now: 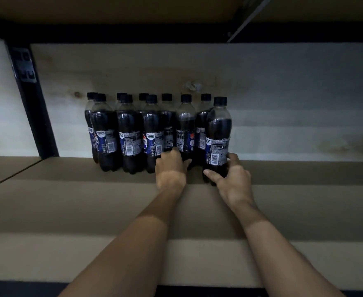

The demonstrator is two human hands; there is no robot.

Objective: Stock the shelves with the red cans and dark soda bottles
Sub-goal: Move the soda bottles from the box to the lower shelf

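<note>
I am looking down along both bare forearms onto a tan shelf [90, 200]. A cluster of dark soda bottles [131, 129] is standing upright in two rows toward the shelf's back edge, left of centre, near a black upright post [35, 114]. My left hand [171, 168] is gripping a front-row bottle [186, 125] low down, its fingers [172, 153] curling around the base. My right hand [233, 179] is holding the rightmost bottle [218, 129], which is standing slightly nearer the front edge than the rest. Thumb and fingers [235, 158] are wrapping its lower part. A pale back panel [283, 93] is rising behind everything.
</note>
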